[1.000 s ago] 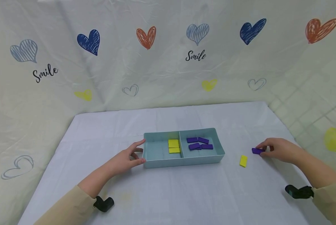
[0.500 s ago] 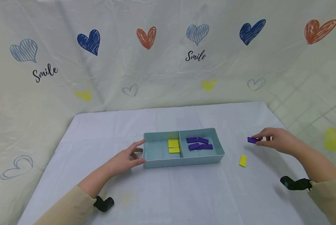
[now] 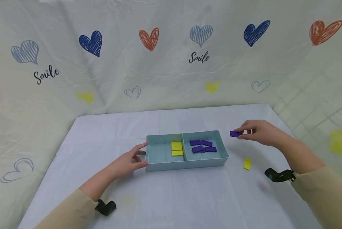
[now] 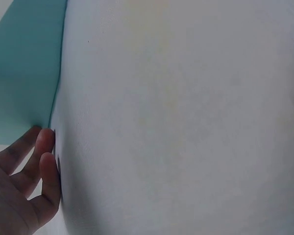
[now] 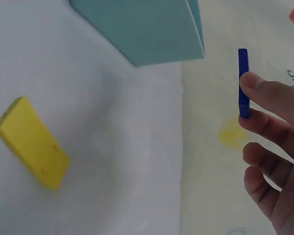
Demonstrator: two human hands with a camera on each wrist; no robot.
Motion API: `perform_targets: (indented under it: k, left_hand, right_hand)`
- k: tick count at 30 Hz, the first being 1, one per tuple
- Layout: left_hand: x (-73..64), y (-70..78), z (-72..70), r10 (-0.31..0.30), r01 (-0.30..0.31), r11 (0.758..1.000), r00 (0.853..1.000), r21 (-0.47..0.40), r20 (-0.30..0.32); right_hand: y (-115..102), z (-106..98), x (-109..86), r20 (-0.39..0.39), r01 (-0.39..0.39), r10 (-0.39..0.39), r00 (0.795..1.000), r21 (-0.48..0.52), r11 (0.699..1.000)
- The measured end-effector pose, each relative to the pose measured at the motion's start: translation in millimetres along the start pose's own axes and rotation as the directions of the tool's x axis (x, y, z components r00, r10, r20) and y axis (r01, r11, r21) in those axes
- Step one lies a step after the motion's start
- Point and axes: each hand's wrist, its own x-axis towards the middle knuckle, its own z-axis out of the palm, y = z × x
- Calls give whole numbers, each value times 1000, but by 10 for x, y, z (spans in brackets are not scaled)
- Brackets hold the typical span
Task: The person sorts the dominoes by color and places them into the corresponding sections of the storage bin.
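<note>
My right hand (image 3: 259, 131) pinches a small flat purple block (image 3: 234, 134) between thumb and fingertips, raised to the right of a light blue-green two-compartment box (image 3: 185, 165). In the right wrist view the same purple block (image 5: 243, 95) stands on edge in the fingers, with the box's end wall (image 5: 147, 34) beyond it. Several purple blocks (image 3: 210, 149) lie loosely in the right compartment. Yellow blocks (image 3: 176, 146) lie against the divider in the left one. With spread fingers, my left hand (image 3: 129, 163) touches the box's left end; the left wrist view shows its fingertips at the wall.
A single yellow block (image 3: 247, 164) lies on the white tablecloth (image 3: 185, 197), right of the box and below my right hand. Behind the table rises a pale curtain (image 3: 171, 73) printed with hearts and lettering. Each wrist carries a black camera (image 3: 279, 175).
My right hand has lifted the purple block from the table and carried it left and away from me, towards the box. The left hand and the box have stayed in place.
</note>
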Motion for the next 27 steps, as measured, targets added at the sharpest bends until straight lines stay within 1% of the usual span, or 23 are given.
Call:
perform_targets:
  k: [4,7,10,14,18,22,27]
  left_hand:
    - [4,-5,-4,-3,3,1000,1000,-6,0]
    - [5,-10,-6,-9,9,1000,1000,-11,2]
    - [4,-10,-10,-13,13,1000,1000,-12,5]
    - [5,-1,-15,-9,10,1000,1000,-10,11]
    - [7,8,-19,-6,6,1000,1000,-7,14]
    - [6,11,-20,-12,12,1000,1000,-5,14]
    - [9,4,-20,-15,15,1000,1000,-1,17]
  right_hand:
    - [-194,76,169,16,79,-79,997,3,997]
    - [-347,152,287,37,141,-140,989,-13,990]
    - [-480,230,383,71,181,-179,981,-20,983]
    - [-598,348,482,116,192,-186,976,-36,981]
    - [-667,492,574,158,205,-188,969,-100,974]
    - [-708,636,642,194,243,-205,959,-196,950]
    - [-700,760,683,212,296,-238,948,-303,906]
